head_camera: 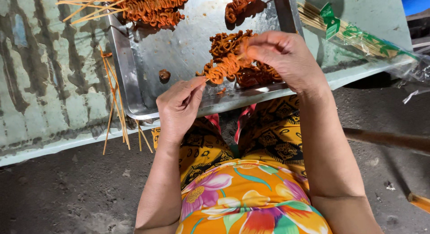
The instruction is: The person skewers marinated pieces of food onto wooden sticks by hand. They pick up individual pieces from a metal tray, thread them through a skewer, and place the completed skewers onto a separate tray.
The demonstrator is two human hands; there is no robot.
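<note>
My left hand (178,107) pinches the near end of a thin wooden skewer at the front edge of a metal tray (134,72). An orange, wavy strip of marinated meat (224,68) is threaded on that skewer. My right hand (282,57) grips the far end of the same strip, fingers closed over it. Just behind my right hand lies a small heap of the same reddish-brown meat pieces (228,41) on the tray.
Finished skewers (148,8) are piled at the tray's far left, another piece (239,3) at the top. Loose bamboo sticks (117,104) lie left of the tray. A plastic pack of skewers (354,34) lies at the right. The worn green table ends near my knees.
</note>
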